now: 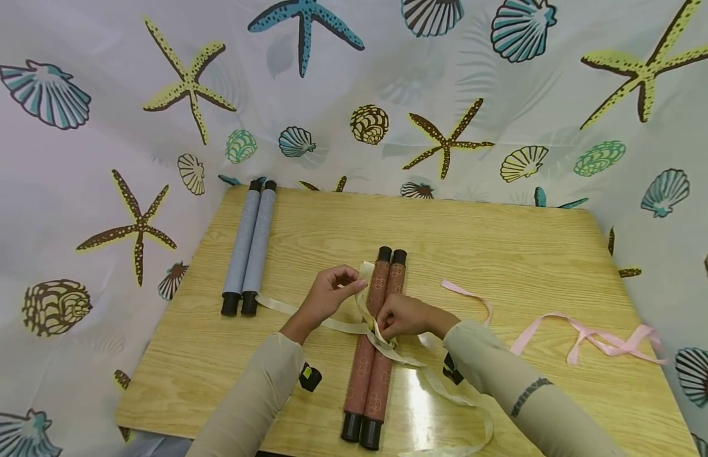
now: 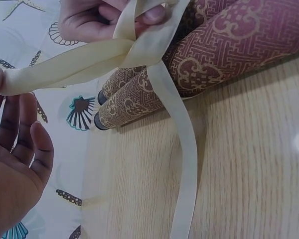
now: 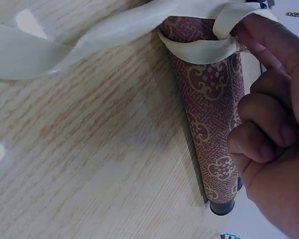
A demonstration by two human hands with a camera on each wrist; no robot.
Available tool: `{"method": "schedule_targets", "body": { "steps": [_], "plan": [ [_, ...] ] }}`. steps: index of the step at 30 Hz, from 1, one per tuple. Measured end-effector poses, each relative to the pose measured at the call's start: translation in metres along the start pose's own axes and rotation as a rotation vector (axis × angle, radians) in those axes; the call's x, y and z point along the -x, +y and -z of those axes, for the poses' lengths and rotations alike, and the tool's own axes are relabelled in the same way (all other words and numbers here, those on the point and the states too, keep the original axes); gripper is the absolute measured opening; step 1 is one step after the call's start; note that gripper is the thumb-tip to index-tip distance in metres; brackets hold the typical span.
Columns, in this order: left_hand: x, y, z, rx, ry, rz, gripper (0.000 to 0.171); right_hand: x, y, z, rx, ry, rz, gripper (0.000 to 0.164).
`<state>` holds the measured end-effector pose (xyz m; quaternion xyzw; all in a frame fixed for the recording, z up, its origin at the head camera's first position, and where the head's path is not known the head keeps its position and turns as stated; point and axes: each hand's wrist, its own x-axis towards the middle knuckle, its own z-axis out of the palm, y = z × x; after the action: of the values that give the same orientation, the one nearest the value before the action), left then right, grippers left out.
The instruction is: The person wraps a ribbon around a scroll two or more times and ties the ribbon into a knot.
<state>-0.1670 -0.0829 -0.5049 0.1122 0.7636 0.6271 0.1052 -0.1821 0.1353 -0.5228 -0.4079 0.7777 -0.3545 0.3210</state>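
Two red-brown patterned scroll rolls [image 1: 362, 368] with black end caps lie side by side on the table. A cream ribbon [image 2: 177, 109] wraps around their middle, crossing over itself there, and its loose tails trail onto the wood on both sides. My left hand [image 1: 328, 292] pinches one part of the ribbon between thumb and fingers, lifted up and left of the rolls. At the crossing, right over the rolls, my right hand [image 1: 408, 315] pinches the ribbon with thumb and index finger; its other fingers are curled in the right wrist view.
Two blue-grey rolls [image 1: 257, 241] with black caps lie at the table's back left. Pink ribbon [image 1: 599, 339] is strewn over the right side. A curtain [image 1: 342, 89] printed with shells and starfish rises behind the wooden table [image 1: 502, 254].
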Motion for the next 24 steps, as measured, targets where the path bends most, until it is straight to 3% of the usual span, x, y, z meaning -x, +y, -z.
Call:
{"method": "schedule_targets", "body": {
  "steps": [24],
  "plan": [
    [0.002,-0.002,0.01,0.026,0.022,0.029,0.015,0.022,0.005,0.023,-0.002,0.062,-0.061,0.01]
  ]
}}
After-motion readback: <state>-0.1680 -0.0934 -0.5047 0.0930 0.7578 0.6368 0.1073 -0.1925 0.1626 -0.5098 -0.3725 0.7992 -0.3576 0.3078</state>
